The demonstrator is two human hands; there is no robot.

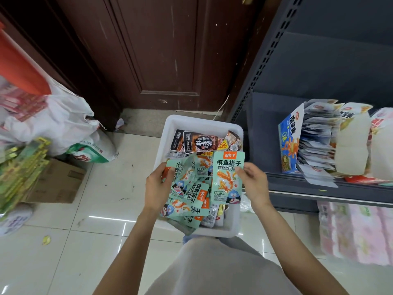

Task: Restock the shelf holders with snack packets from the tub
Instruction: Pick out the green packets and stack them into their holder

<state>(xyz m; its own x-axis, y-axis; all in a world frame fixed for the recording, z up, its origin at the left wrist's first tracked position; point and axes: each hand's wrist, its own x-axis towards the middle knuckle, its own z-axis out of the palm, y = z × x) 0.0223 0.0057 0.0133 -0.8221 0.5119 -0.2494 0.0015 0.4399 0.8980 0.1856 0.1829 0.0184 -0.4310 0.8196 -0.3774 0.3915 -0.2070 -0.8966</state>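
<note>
Where packets [187, 194] lie: tub [204, 122].

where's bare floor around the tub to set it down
Bare tile lies left of the white plastic tub, between it and the flattened brown cardboard, and in front towards the camera. Crowded: right side, hard by the dark metal shelf; far left, white bags.

Mint-green packets [228, 177], white tub [170, 133]

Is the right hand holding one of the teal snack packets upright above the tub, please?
Yes, the right hand pinches a teal snack packet by its edge, label upright, over the white tub.
</note>
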